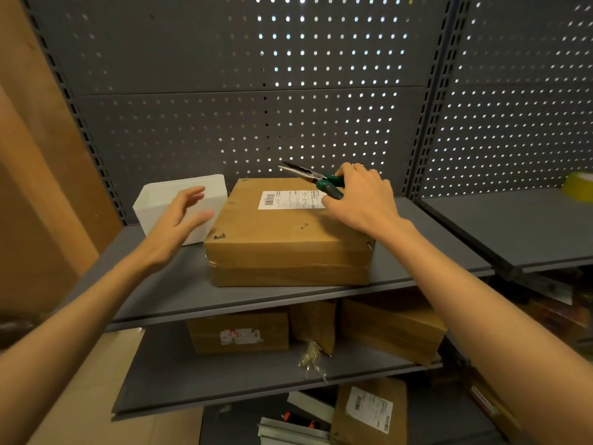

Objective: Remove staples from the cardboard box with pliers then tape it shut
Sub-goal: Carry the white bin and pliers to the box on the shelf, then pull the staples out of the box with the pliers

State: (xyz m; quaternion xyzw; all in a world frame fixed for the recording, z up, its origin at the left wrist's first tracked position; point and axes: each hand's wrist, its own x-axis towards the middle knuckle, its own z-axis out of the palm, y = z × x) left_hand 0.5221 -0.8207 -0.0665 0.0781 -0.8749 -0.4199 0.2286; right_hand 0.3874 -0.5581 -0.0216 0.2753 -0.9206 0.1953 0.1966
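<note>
The box sits closed on a grey shelf, a white label on its top near the back; staples show at its front left corner and elsewhere on the lid; clear tape runs across its front face. The right hand has its grip closed round the green handles of the pliers, whose slightly parted tips point left above the box's back edge. The left hand hovers open and empty, fingers spread, just left of the box, in front of a white tub; more boxes lie on the shelf below.
</note>
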